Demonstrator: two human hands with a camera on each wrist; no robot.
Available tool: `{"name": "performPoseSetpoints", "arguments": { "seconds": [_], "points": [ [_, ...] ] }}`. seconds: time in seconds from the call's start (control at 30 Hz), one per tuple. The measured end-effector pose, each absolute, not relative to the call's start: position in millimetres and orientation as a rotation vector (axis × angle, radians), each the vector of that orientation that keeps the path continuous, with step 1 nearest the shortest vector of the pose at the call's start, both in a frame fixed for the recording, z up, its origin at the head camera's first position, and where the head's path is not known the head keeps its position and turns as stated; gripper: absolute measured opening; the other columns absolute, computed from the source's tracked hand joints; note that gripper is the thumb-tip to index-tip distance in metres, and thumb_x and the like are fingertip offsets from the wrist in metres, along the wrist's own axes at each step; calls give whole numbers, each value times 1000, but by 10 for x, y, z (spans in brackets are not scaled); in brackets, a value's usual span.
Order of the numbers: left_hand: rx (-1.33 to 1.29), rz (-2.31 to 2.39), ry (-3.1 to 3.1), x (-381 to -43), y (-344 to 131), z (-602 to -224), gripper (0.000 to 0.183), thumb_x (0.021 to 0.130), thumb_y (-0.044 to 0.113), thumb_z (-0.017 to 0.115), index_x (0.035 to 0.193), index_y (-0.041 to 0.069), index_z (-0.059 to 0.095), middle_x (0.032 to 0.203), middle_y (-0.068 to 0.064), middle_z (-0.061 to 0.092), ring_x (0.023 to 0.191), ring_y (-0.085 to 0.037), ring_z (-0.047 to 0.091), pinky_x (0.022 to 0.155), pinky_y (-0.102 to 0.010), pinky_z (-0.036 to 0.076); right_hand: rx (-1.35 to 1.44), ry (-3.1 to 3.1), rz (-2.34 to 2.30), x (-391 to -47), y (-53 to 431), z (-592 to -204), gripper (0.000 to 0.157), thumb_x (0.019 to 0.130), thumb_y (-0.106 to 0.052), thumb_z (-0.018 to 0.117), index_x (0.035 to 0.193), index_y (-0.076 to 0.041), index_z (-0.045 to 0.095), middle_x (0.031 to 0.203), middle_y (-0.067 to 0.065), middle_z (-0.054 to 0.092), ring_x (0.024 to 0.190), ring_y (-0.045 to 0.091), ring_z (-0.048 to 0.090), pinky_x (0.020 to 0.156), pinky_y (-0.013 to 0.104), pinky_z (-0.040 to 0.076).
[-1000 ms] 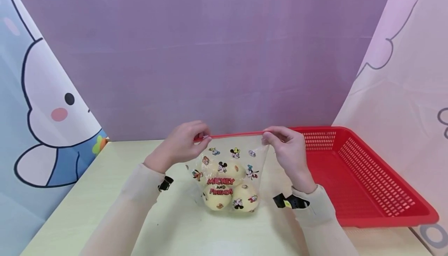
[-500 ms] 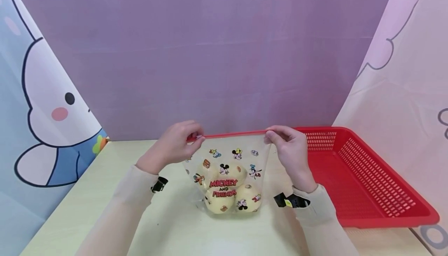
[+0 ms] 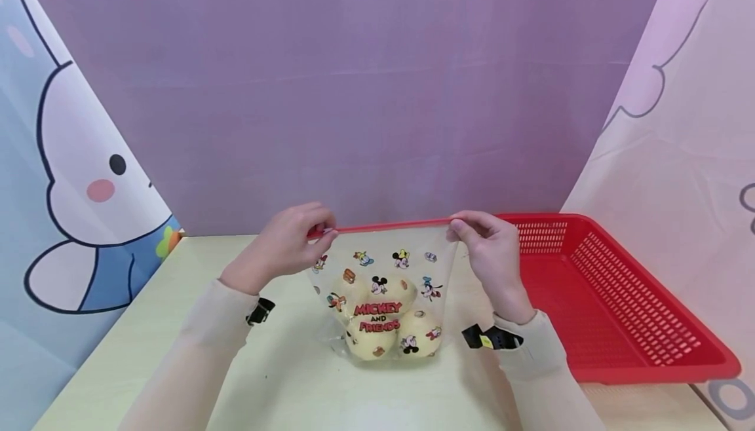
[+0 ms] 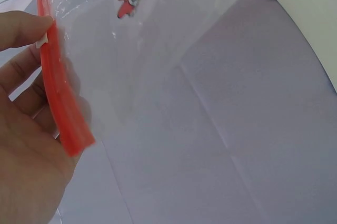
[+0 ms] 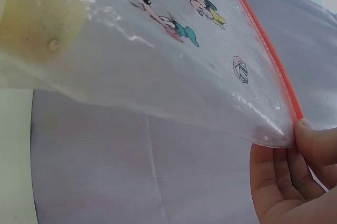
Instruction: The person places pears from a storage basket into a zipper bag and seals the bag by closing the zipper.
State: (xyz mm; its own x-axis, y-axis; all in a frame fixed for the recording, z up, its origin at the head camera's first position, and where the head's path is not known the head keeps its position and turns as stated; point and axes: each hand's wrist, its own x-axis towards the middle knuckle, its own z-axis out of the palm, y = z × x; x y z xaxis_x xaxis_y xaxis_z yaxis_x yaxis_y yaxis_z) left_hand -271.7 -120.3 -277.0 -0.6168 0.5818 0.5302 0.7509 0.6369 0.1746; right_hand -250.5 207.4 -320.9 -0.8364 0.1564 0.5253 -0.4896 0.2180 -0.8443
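A clear zip bag [image 3: 377,257] printed with cartoon figures and red "Mickey and Friends" lettering stands upright on the table. Several pale yellow round things [image 3: 421,329] lie in its bottom; their exact kind is unclear through the plastic. Along the top runs a red zip strip [image 3: 392,225], pulled straight between the hands. My left hand [image 3: 291,241] pinches a small white slider [image 4: 42,41] near the strip's left end, and a short length of red strip extends past the fingers. At the opposite top corner, my right hand [image 3: 492,257] pinches the strip's end between thumb and fingers.
A red plastic basket [image 3: 637,373] with slotted walls stands on the table to the right, beside my right forearm. The pale tabletop [image 3: 283,385] meets a purple backdrop [image 3: 366,103] behind the bag. Cartoon-printed sheets [image 3: 88,156] hang at both sides.
My left hand has moved left along the red strip, leaving more of it exposed between the hands. The bag has shifted slightly right; my right hand has barely moved.
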Motion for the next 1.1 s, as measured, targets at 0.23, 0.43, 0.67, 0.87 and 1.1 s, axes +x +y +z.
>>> {"name": "performPoseSetpoints", "arguments": {
  "seconds": [0.23,0.43,0.67,0.87,1.1],
  "points": [
    [-1023,-536,-2432,-2706,-1296,-2780,5,91,6,70,89,10,69,79,3,56,68,-14,48,60,-30,43,296,-1978,1674,-2512,2069,-3211,16,96,-14,72,106,-2,76,88,16,73,78,18,71,87,24,57],
    [-997,-526,-2450,-2689,-1336,-2780,4,91,6,70,90,10,69,79,4,57,69,-14,48,61,-31,44,289,-1982,1668,-2507,2060,-3204,17,96,-14,72,106,-1,75,89,16,73,78,17,71,86,23,57],
    [-997,-525,-2460,-2684,-1382,-2774,4,93,8,68,91,8,71,80,4,58,69,-13,49,61,-30,45,291,-1978,1660,-2512,2056,-3212,18,96,-14,72,107,0,75,88,16,73,77,17,71,86,23,57],
    [-984,-521,-2462,-2686,-1460,-2775,4,92,7,68,91,10,71,82,4,58,72,-13,50,64,-32,46,283,-1990,1647,-2513,2058,-3211,18,96,-14,71,107,0,75,89,16,73,77,17,71,86,23,57],
    [-974,-531,-2466,-2674,-1516,-2764,5,91,6,68,91,9,71,83,3,58,73,-14,51,65,-33,47,260,-2002,1640,-2495,2051,-3188,19,97,-13,70,108,0,74,90,16,73,78,17,71,86,22,57]
  ]
}}
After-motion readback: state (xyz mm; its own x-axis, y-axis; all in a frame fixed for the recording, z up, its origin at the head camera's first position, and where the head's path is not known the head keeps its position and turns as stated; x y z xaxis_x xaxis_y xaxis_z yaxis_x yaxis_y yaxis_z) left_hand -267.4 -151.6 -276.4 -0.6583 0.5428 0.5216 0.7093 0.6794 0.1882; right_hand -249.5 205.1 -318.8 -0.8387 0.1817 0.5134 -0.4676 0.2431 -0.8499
